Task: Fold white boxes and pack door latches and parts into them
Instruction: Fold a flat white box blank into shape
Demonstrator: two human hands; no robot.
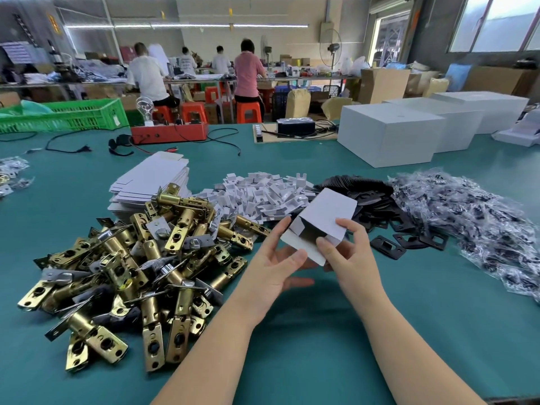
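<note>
While the left hand [276,263] cups the small white box [320,225] from below, thumb pinching its lower flap, the right hand [349,252] pinches the box's near edge above a green table [306,331] in a busy workshop. The box hangs mid-air, open mouth toward the person, long axis tilting up and away to the right. Brass door latches [140,270] heap to the left; flat box blanks [152,182], white clips [263,194], black plates [388,223] and bagged parts [482,229] lie beyond

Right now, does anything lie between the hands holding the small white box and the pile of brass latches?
Nothing visible does. Both hands, left and right, hold the white box; only bare green table separates them from the brass latches.
</note>
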